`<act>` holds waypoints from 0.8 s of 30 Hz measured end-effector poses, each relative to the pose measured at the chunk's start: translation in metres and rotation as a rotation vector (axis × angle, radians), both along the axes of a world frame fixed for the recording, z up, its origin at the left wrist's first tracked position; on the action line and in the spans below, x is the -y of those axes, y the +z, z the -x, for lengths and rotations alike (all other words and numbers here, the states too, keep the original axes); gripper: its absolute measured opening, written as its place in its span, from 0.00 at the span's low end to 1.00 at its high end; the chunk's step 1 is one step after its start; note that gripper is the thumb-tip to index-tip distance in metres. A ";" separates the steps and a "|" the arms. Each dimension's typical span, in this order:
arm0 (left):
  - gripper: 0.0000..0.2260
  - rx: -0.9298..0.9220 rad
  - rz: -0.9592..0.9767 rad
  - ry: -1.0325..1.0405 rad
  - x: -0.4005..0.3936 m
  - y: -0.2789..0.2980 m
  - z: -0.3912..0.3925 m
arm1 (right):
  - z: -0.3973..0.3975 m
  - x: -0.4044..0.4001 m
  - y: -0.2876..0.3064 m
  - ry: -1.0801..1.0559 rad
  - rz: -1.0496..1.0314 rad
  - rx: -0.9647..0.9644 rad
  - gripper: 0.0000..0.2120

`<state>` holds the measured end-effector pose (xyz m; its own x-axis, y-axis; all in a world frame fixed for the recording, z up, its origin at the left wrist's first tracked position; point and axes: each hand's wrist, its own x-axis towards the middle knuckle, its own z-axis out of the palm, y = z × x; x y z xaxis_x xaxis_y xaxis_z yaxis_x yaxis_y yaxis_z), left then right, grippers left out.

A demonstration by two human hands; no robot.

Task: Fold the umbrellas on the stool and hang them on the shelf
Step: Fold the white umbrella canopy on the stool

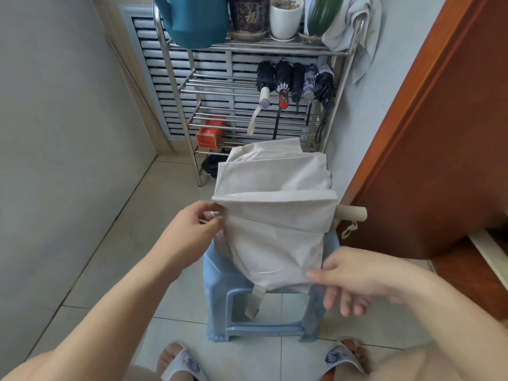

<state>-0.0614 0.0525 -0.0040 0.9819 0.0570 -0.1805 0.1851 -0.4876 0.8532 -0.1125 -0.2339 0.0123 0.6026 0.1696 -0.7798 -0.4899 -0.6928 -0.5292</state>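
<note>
A beige collapsed umbrella (275,215) lies across the light blue plastic stool (220,273), its canopy loose and spread in flat folds. Its beige handle (353,213) sticks out to the right with a cord loop below it. A closing strap (254,301) hangs from the canopy's near edge. My left hand (192,229) pinches the left tip of the canopy's fold. My right hand (357,279) pinches the near right corner of the fabric, its other fingers loosely curled. On the metal shelf (176,86) behind, several folded umbrellas (297,81) hang side by side from a rail.
The shelf's top holds a blue pot (192,20), plant pots (286,17) and a grey cloth (354,31). A red tin (210,132) sits on a lower rack. A wooden door (428,133) stands close at the right, a wall at the left. My slippered feet are below.
</note>
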 end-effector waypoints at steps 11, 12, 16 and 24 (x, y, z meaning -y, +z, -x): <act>0.27 0.038 0.209 -0.043 -0.007 0.006 -0.009 | -0.020 -0.007 0.013 -0.417 -0.652 0.697 0.09; 0.27 0.050 0.258 -0.013 -0.007 0.008 -0.009 | -0.024 -0.009 0.018 -0.537 -0.756 0.731 0.08; 0.21 0.099 0.210 0.014 -0.002 0.010 -0.007 | -0.047 -0.006 0.035 -0.808 -0.724 0.913 0.07; 0.26 0.190 0.238 -0.110 0.008 0.020 -0.001 | -0.065 -0.001 0.050 -0.580 -0.896 0.836 0.31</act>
<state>-0.0602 0.0445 0.0156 0.9972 -0.0734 0.0110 -0.0311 -0.2788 0.9598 -0.0478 -0.2332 0.0627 0.9953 -0.0164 0.0949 0.0961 0.2383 -0.9664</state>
